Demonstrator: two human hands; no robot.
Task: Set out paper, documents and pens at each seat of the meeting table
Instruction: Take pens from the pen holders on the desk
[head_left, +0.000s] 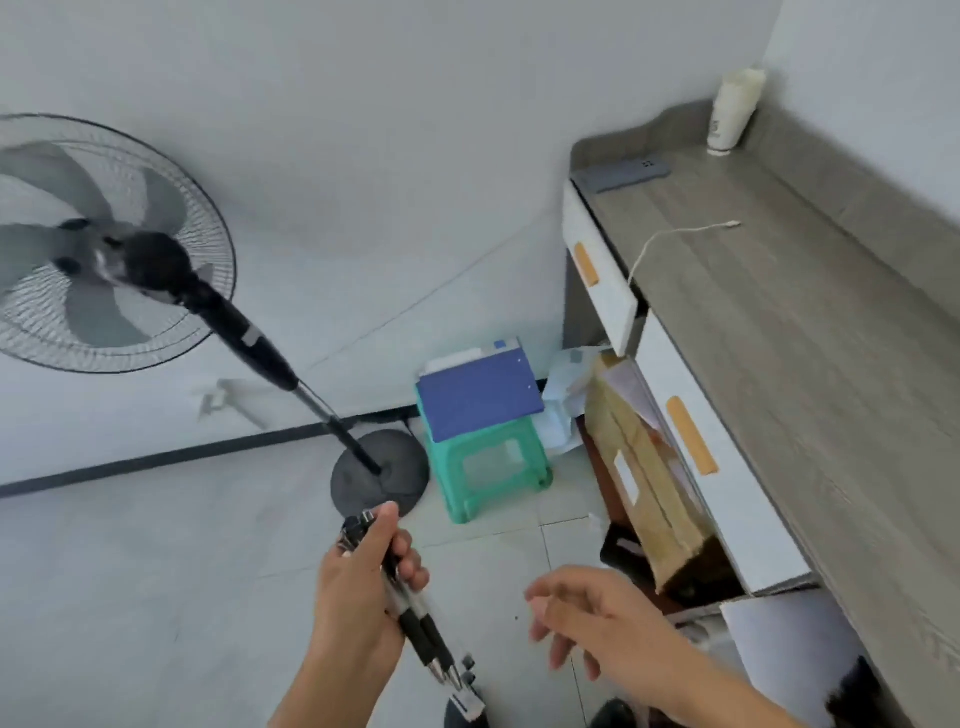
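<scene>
My left hand grips a bundle of black pens, tips pointing down toward me. My right hand hovers beside it with fingers spread and nothing in it. A blue folder with papers lies on a green plastic stool on the floor ahead. Under the desk's near end, at the lower right, a white sheet of paper shows. The grey wooden desk runs along the right wall.
A standing fan leans in from the left, its round base next to the stool. A cardboard box and loose papers sit under the desk. On the desk lie a phone, a white cable and a cup.
</scene>
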